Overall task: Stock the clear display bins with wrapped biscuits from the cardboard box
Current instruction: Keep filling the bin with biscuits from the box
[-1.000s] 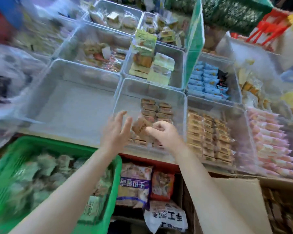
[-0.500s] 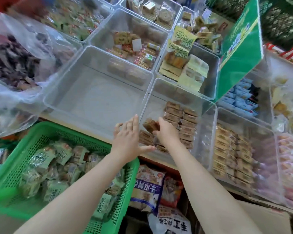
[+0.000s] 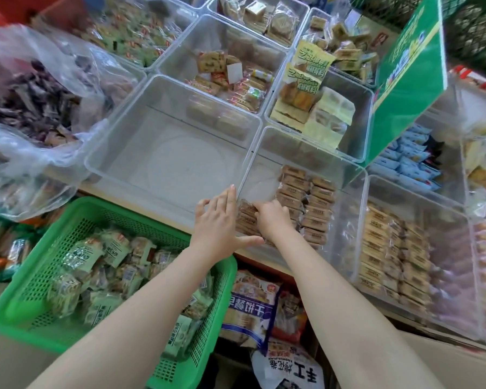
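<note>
Now setting a wrapped biscuit (image 3: pixel 247 210) down at the near end of the left-hand row, right hand (image 3: pixel 272 219) curled over it with fingertips pinching the packet, knuckles up, wrist bent down into the clear bin (image 3: pixel 345 220). Bracing alongside with the left hand (image 3: pixel 216 223), fingers straight and together, thumb spread toward the right wrist, flat against the bin's near-left corner where two walls meet, holding nothing; probably steadying the bin, or guiding the packet into line. Reaching forward with both forearms bare and nearly parallel, the left passing over a green basket (image 3: pixel 40 313) of pale wrapped snacks. Lining brown packets (image 3: pixel 306 203) side by side in neat rows, presumably so the labels face up and more will fit; only part of the bin floor covered, so stocking looking partly done. Leaving the neighbouring bin (image 3: pixel 169 153) to the left bare. Sitting further right, another bin (image 3: pixel 387 248) with tidy rows of tan packets. Showing at the lower right, only a flap of the cardboard box (image 3: pixel 446 357), contents hidden. Resting all the bins on a counter (image 3: pixel 141 203) edge just beyond the basket.
</note>
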`<move>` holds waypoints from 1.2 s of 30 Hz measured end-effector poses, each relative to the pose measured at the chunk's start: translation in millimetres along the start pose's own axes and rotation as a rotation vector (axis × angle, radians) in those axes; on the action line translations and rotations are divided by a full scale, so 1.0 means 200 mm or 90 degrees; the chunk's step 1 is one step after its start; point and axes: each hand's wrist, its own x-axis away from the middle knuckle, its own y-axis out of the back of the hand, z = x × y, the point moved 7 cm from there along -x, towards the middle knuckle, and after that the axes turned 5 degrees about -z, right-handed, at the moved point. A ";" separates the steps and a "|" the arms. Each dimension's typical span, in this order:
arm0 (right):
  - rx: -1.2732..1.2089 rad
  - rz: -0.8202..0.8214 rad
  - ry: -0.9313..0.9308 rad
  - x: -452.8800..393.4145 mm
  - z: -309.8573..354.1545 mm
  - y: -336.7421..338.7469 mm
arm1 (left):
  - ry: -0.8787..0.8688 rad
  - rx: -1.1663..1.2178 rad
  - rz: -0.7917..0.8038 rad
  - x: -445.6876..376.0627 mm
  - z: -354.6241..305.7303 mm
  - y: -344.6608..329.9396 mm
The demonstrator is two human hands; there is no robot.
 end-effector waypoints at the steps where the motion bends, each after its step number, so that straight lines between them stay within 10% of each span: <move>1: -0.045 -0.012 -0.002 0.03 0.00 0.01 | 0.000 0.001 0.002 0.00 0.00 0.00; 8: -0.490 -0.237 -0.088 0.61 -0.31 0.26 | -0.039 0.036 -0.099 0.09 -0.21 0.03; 19: -0.699 -0.643 -0.541 2.13 -1.82 0.19 | -0.472 0.290 -0.050 0.72 -2.15 -0.14; 25: -0.584 -0.364 -0.778 2.57 -2.60 -0.32 | -0.553 0.116 -0.079 0.94 -2.85 -0.54; 36: -0.397 0.085 -0.709 2.49 -3.03 -0.81 | -0.520 -0.168 -0.112 0.85 -2.89 -0.90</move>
